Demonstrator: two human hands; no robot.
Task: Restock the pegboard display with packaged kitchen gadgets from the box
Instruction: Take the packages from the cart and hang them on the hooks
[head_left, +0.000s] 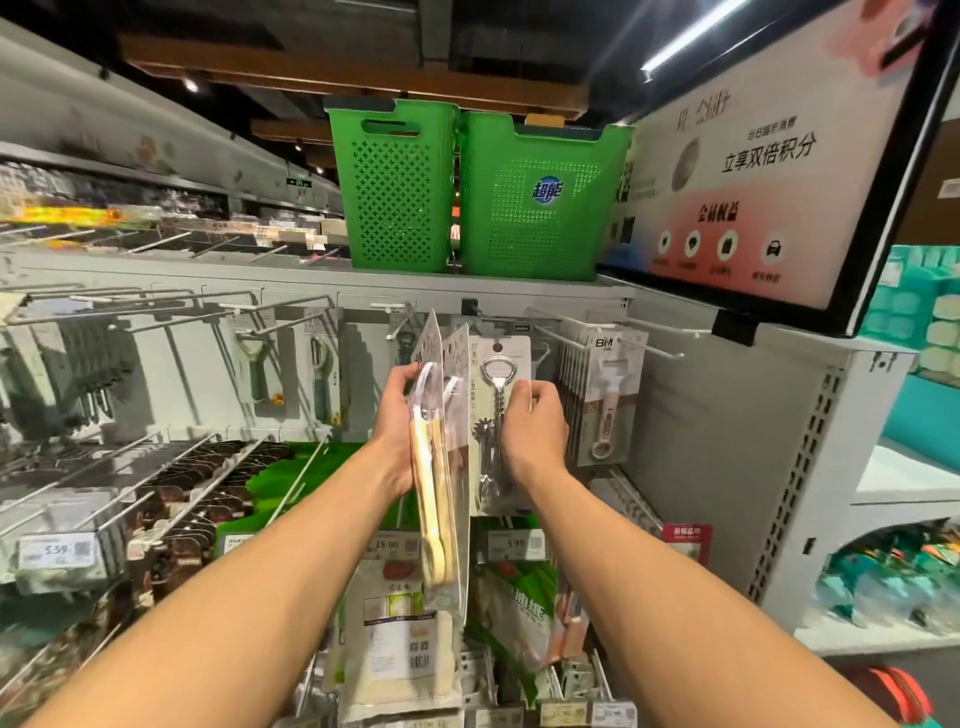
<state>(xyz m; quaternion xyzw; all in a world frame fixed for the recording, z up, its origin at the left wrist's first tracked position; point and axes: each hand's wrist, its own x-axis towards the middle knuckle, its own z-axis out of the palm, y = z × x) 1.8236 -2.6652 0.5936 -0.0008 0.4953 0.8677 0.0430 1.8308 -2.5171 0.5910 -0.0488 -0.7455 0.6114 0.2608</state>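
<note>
My left hand (396, 423) grips two long clear packs of wooden-handled tools (435, 467), held upright in front of the pegboard (182, 374). Beside them hangs a carded metal corkscrew bottle opener (498, 410), and my right hand (537, 426) pinches its right edge, level with the top row of hooks. To the right, a stack of carded openers marked BM (605, 400) hangs on a hook. The box is not in view.
Peelers (257, 374) hang on hooks to the left, with several bare hooks (130, 312) beyond. Two green baskets (467, 192) stand on the top shelf. Price tags (514, 544) and packaged goods fill the rows below. A sign board (753, 171) juts out upper right.
</note>
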